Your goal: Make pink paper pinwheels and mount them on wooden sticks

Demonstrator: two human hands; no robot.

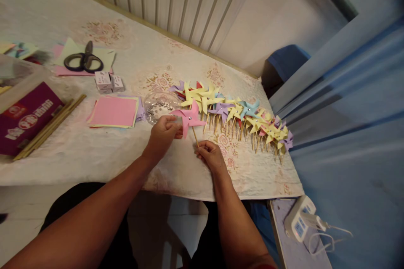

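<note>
A pink paper pinwheel (190, 118) on a thin wooden stick is held up over the near part of the table. My right hand (210, 154) pinches the lower end of its stick. At the pinwheel's left side is my left hand (166, 133), its fingers curled together at the pink blade; whether they grip it is hard to tell. Just behind the left hand lies a clear round dish (158, 107) with small metal pieces. A long row of yellow, purple, blue and pink pinwheels (235, 111) on sticks stretches to the right.
Square paper sheets (114, 112) lie left of the dish, with small white boxes (103, 80) behind them. Scissors (84, 61) rest on more paper. Wooden sticks (50, 128) and a purple box (27, 119) are far left. A power strip (299, 218) sits at lower right.
</note>
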